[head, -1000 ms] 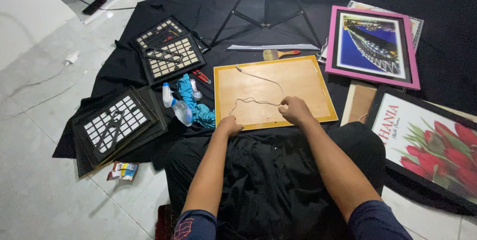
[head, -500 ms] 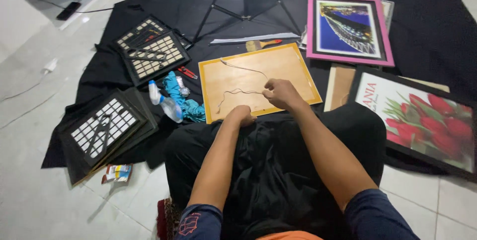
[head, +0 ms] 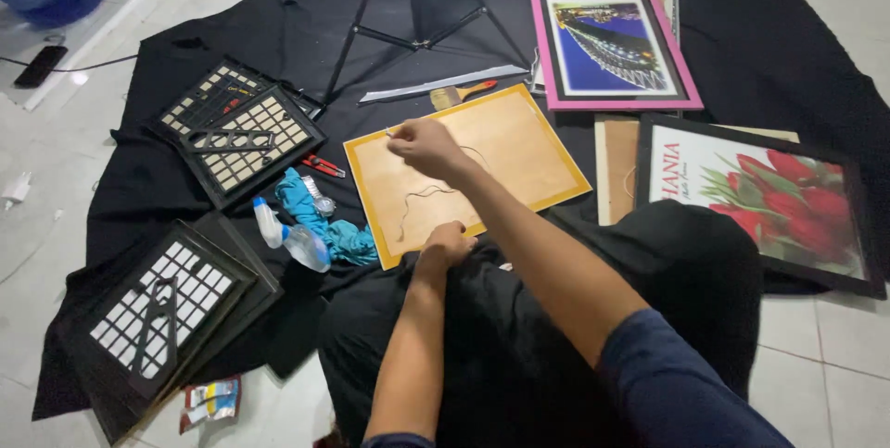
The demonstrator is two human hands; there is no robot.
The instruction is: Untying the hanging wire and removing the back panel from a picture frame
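Stringing is partly finished: right hand point(head: 422, 144) is pinching the thin wire point(head: 419, 200) taut across the upturned frame backing point(head: 519, 147), left hand point(head: 447, 244) is gripping its near edge, far end unfastened.

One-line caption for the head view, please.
Right hand pulls a wire across a yellow-edged frame back; left hand rests at its near edge.

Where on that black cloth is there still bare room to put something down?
Bare cloth lies between the grid frames and the tripod legs, and again at the far right, above the pink-framed picture. It is crowded around the spray bottle, blue rag and wooden board.
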